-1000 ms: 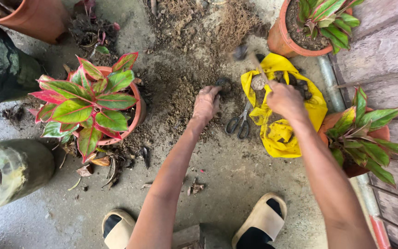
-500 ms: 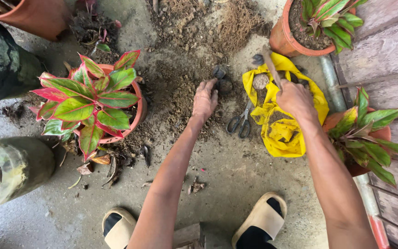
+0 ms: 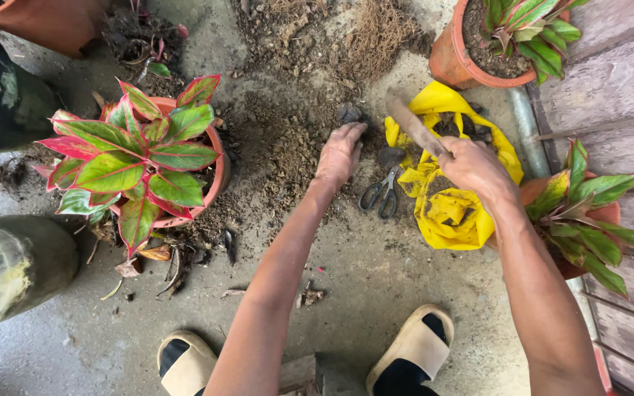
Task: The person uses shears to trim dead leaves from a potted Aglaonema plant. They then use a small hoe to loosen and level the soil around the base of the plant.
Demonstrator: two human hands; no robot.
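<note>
Right hand (image 3: pixel 476 167): grip closed around a trowel (image 3: pixel 414 126), directly above the crumpled yellow bag (image 3: pixel 455 214). Left hand (image 3: pixel 340 152): fingers spread, pressing loose soil (image 3: pixel 280 147); scissors (image 3: pixel 380 195) between both hands.

- Left hand (image 3: pixel 340 152) reaches forward, palm down, fingers curled loosely, arm nearly straight.
- Right hand (image 3: pixel 476 167) is closed in a fist, forearm angled inward.

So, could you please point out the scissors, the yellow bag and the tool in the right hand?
scissors (image 3: pixel 380 196): head view, on the dark handle loops.
yellow bag (image 3: pixel 455 220): head view, on its crumpled lower part.
tool (image 3: pixel 414 125): head view, on the flat blade above the right hand (image 3: pixel 476 167).
</note>
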